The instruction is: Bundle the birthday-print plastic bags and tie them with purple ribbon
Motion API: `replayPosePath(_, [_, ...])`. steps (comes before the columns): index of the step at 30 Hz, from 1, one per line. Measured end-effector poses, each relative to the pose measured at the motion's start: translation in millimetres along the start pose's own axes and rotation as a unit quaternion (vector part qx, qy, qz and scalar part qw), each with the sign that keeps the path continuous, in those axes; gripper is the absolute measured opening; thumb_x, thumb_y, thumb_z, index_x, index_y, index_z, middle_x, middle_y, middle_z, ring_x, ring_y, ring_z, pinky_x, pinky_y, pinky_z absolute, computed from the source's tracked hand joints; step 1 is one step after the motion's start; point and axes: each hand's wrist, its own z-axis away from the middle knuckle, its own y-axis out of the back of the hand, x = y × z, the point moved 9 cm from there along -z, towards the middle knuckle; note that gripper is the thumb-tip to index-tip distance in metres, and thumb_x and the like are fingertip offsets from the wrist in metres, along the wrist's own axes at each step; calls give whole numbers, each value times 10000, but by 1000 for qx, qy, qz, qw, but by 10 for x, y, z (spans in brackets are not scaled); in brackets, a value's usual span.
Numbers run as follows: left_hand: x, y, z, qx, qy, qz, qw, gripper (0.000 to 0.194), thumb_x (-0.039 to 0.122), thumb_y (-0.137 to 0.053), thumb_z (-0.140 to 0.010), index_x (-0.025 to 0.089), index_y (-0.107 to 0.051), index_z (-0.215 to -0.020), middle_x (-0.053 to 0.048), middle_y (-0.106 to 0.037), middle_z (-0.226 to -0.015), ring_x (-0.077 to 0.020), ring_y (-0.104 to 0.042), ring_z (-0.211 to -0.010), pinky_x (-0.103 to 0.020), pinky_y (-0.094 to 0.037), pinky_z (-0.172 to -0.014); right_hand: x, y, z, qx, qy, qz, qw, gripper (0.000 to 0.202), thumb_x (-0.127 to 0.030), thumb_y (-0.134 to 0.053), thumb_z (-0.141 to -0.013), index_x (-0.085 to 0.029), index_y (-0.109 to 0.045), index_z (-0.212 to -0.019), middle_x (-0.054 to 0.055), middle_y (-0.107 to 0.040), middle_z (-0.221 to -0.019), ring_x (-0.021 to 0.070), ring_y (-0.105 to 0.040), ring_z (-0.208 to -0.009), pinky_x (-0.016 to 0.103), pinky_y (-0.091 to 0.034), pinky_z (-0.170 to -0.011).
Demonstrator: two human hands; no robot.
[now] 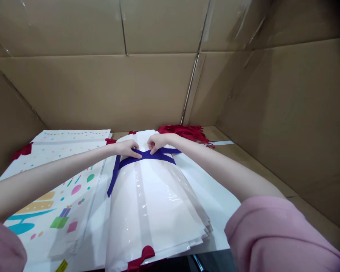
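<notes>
A thick bundle of white sheets in clear glossy plastic point(147, 211) lies arched on the table in front of me. Around its upper part runs a dark purple ribbon point(136, 159), crossed on top. My left hand point(129, 148) pinches the ribbon left of the crossing. Just to the right, my right hand point(156, 143) has its fingers closed on the ribbon too. One loose ribbon end hangs down the bundle's left side, and another points right behind my right wrist. A red fabric strip point(141, 258) shows at the bundle's near end.
To the left lies a flat stack of white printed bags or sheets point(82, 211) with balloons, gifts and a cake stand. A pile of red straps point(184, 132) sits behind the bundle. Tall cardboard walls point(116, 90) enclose the back and sides of the white table point(218, 185).
</notes>
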Motion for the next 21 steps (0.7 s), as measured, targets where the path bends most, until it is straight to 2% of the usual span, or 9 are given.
replayPosePath(3, [-2, 3, 3, 6, -2, -6, 1000, 530, 621, -576, -653, 130, -632, -846, 7, -599, -815, -41, -485, -707, -121, -305, -606, 3, 26, -12, 0, 1, -9, 1000, 328, -316, -694, -663, -113, -642, -915, -4, -596, -871, -11, -449, -634, 104, -290, -611])
replayPosePath(5, [9, 10, 19, 12, -3, -9, 1000, 527, 624, -571, -658, 133, -627, -840, 11, -597, -819, -41, -484, -718, -120, -301, -610, 47, 83, 37, 37, -6, -22, 999, 323, -320, -689, -670, -122, -637, -920, -2, -594, -887, -8, -455, -656, 101, -283, -614])
replayPosePath(7, [24, 19, 40, 20, -4, -12, 1000, 521, 624, -565, -665, 138, -623, -842, 13, -596, -835, -44, -488, -740, -118, -302, -623, 173, 168, 166, 113, -30, -36, 992, 323, -325, -651, -714, -123, -617, -962, 11, -586, -930, -4, -450, -692, 100, -268, -621])
replayPosePath(10, [45, 25, 67, 26, -2, -11, 1000, 506, 618, -562, -673, 145, -622, -843, 16, -597, -859, -48, -496, -771, -113, -309, -641, 532, 212, 535, 249, -89, -63, 962, 324, -356, -511, -826, -107, -565, -1026, 39, -569, -985, 5, -421, -722, 106, -238, -621])
replayPosePath(13, [49, 16, 72, 24, 1, -6, 1000, 514, 623, -558, -673, 149, -621, -860, 13, -600, -872, -52, -502, -767, -115, -316, -635, 958, -65, 881, 284, -145, -111, 941, 309, -354, -488, -829, -75, -593, -914, 50, -585, -876, 7, -412, -658, 111, -236, -588])
replayPosePath(15, [48, 9, 67, 22, 1, -1, 1000, 524, 628, -556, -671, 147, -620, -869, 10, -601, -869, -54, -504, -762, -117, -323, -637, 1157, -390, 978, 250, -164, -153, 942, 311, -331, -500, -807, -48, -619, -758, 54, -581, -730, 7, -408, -574, 116, -249, -560])
replayPosePath(17, [44, 6, 63, 23, 0, 3, 1000, 526, 629, -559, -669, 147, -619, -868, 11, -599, -858, -54, -501, -761, -117, -325, -644, 1244, -701, 983, 225, -167, -195, 940, 343, -331, -465, -815, -51, -645, -732, 48, -578, -675, 12, -414, -534, 115, -274, -550])
replayPosePath(19, [38, 6, 63, 24, -1, 6, 1000, 529, 634, -559, -666, 148, -619, -867, 14, -597, -850, -50, -496, -756, -116, -323, -643, 1250, -906, 931, 241, -164, -227, 929, 369, -353, -438, -823, -62, -662, -791, 40, -588, -696, 18, -437, -559, 106, -297, -565])
replayPosePath(21, [30, 4, 68, 24, 0, 9, 1000, 539, 642, -555, -663, 149, -620, -871, 15, -594, -850, -47, -490, -748, -117, -320, -635, 1228, -1023, 847, 273, -165, -253, 914, 438, -413, -395, -842, -71, -668, -871, 37, -597, -725, 28, -453, -591, 103, -312, -582])
